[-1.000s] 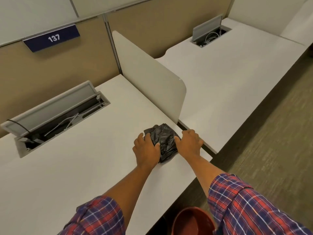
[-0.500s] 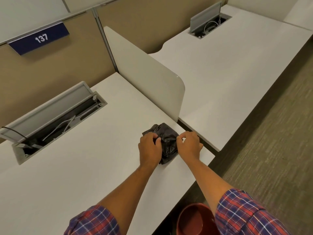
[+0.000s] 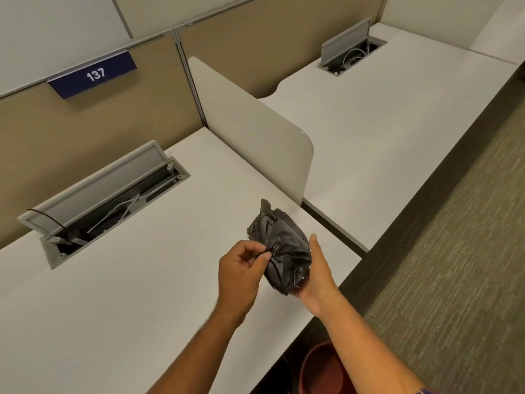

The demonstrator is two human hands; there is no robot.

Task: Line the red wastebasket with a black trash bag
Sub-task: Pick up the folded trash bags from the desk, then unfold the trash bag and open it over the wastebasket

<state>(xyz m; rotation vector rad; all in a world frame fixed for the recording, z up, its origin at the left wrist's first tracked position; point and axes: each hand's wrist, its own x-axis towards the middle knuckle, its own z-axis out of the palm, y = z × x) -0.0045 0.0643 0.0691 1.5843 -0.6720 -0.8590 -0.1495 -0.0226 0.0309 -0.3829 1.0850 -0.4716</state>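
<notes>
A crumpled black trash bag is held just above the white desk, near its right front corner. My left hand pinches a fold on the bag's left side with thumb and fingers. My right hand cups the bag from the right and underneath, fingers straight along its side. The red wastebasket stands on the floor below the desk's front edge, partly hidden behind my right forearm; only part of its rim and inside shows.
A white divider panel rises just behind the bag, between this desk and the neighbouring desk. An open cable tray sits at the desk's back left. Carpeted floor lies to the right.
The bag lay on the desk under both hands; now both hands have lifted it off the surface and drawn it nearer, the left pinching a fold.
</notes>
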